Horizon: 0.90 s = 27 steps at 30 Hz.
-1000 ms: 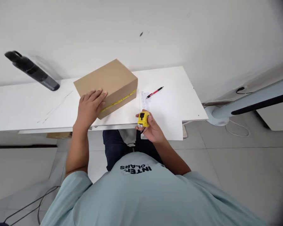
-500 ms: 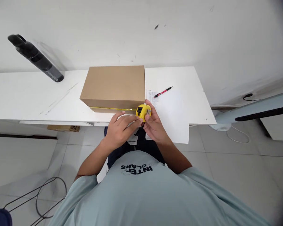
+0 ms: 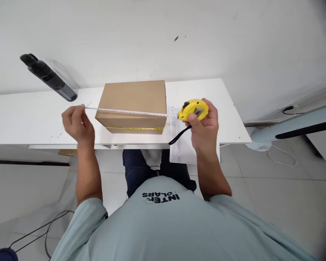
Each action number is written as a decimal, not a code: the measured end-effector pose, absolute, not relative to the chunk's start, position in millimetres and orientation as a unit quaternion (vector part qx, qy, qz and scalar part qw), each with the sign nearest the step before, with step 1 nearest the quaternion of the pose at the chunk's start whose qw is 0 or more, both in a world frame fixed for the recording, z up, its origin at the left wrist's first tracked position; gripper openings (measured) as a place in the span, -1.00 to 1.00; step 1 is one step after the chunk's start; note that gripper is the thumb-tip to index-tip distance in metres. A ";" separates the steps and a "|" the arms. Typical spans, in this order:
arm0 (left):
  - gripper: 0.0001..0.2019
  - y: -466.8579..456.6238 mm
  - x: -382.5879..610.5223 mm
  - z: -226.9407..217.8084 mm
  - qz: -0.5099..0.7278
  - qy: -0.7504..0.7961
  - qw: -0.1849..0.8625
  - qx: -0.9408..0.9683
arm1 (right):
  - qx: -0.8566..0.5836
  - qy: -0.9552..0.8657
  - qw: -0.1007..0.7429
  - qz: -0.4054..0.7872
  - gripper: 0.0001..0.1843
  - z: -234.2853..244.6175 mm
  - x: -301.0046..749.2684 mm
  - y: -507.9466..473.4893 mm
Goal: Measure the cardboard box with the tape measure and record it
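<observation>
Far left: a dark bottle [image 3: 53,79] stood upright on the white counter [image 3: 5,119]. Next, the left hand [image 3: 78,125], raised left of the box; its fingers were pinched together on the free end of the tape blade [image 3: 133,112]. The blade ran rightward across the view of the cardboard box [image 3: 133,96]; contact could not be told. Box sat on the counter, yellow strip [image 3: 136,128] along its front. Further right, a printed sheet [image 3: 179,150] overhung the front edge. Rightmost, the right hand [image 3: 206,132] held up the yellow tape measure [image 3: 194,108], fingers closed around its case, black strap [image 3: 180,135] dangling.
</observation>
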State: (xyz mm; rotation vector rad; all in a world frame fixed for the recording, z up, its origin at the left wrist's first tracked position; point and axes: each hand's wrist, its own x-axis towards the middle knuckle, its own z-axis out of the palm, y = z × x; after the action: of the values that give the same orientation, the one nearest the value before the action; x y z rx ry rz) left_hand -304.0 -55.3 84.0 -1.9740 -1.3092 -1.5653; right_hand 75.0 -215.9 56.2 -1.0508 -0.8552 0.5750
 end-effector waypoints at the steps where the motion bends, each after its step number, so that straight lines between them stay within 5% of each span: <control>1: -0.61 -48.3 -314.3 85.2 -0.547 -0.462 0.151 -0.682 | -0.479 -0.417 0.739 0.226 -0.27 56.1 82.5 -212.5; 11: -0.69 -75.2 -304.3 83.7 -0.424 -0.454 0.025 -0.783 | -0.530 -0.518 0.645 0.187 -0.22 40.5 75.1 -184.2; 27: -0.61 -88.7 -295.5 88.1 -0.445 -0.498 -0.097 -0.738 | -0.523 -0.475 0.672 0.223 -0.29 41.6 72.7 -188.0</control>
State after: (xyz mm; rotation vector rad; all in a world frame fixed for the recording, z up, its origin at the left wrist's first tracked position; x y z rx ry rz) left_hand -295.5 -88.7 88.1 -2.4718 -1.6703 -1.4910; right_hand 72.7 -188.0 41.6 -1.1772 -1.0710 0.5016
